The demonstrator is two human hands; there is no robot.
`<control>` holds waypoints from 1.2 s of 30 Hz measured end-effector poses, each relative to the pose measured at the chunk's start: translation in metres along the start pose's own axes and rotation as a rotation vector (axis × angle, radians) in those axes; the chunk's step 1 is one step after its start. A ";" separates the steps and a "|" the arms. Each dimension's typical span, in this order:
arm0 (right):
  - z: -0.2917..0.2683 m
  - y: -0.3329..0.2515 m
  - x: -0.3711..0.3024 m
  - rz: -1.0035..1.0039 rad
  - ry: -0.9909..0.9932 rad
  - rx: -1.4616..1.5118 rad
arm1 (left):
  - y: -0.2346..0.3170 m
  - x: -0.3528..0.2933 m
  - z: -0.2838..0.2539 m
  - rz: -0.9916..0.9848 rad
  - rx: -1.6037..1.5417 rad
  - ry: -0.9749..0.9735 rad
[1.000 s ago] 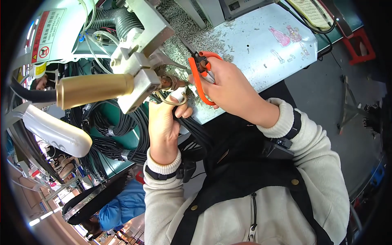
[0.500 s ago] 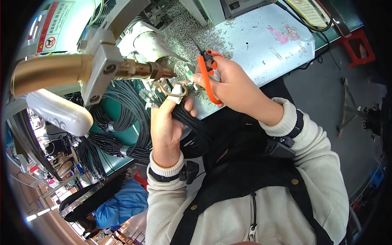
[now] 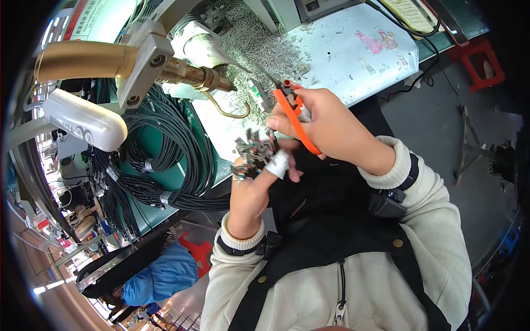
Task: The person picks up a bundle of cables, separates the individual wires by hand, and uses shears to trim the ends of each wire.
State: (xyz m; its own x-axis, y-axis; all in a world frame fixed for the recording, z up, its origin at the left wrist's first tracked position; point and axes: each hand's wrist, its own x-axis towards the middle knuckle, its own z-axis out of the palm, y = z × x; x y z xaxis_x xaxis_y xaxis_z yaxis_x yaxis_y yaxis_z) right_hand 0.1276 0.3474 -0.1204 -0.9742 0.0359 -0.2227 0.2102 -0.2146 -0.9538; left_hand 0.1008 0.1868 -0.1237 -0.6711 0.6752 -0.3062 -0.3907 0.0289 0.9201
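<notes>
My left hand (image 3: 259, 185), its thumb wrapped in white, is closed around a bundle of cable ends (image 3: 255, 151). Thin coloured wires and small metallic tips fan out of it; motion smears them. My right hand (image 3: 339, 129) grips orange-handled pliers (image 3: 298, 122) whose dark jaws point up and left. Its thumb is just above and right of the bundle; I cannot tell whether they touch. Beyond the hands, a bent brass hook (image 3: 234, 115) hangs under a brass nozzle (image 3: 207, 80). A small green and white part (image 3: 256, 92) sits near the pliers' jaws.
Many small metal bits (image 3: 265, 44) cover the far work surface. Coiled black cables (image 3: 182, 143) lie on the green mat at left, beneath a white rounded lamp (image 3: 83, 121). A red stool (image 3: 480, 63) stands at far right. A person in blue (image 3: 163, 276) is at lower left.
My left hand has drawn the bundle away from the hook and nozzle, down and right toward my body. My right hand with the pliers has shifted slightly right and down.
</notes>
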 end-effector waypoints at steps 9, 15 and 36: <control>-0.008 0.003 -0.004 0.166 -0.086 0.065 | 0.000 -0.006 -0.008 0.003 -0.166 0.065; 0.001 0.027 0.000 -0.471 0.230 -0.339 | 0.006 -0.004 0.000 0.024 -0.122 0.186; 0.007 0.033 -0.021 -0.692 0.194 -0.555 | -0.007 -0.007 0.001 0.249 0.249 0.403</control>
State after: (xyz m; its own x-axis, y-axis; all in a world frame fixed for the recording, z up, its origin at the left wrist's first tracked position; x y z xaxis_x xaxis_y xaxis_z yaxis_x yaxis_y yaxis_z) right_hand 0.1541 0.3327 -0.1454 -0.8772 0.1562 0.4541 -0.3588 0.4154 -0.8359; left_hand 0.1086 0.1823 -0.1277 -0.9322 0.3492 -0.0954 -0.0599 0.1112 0.9920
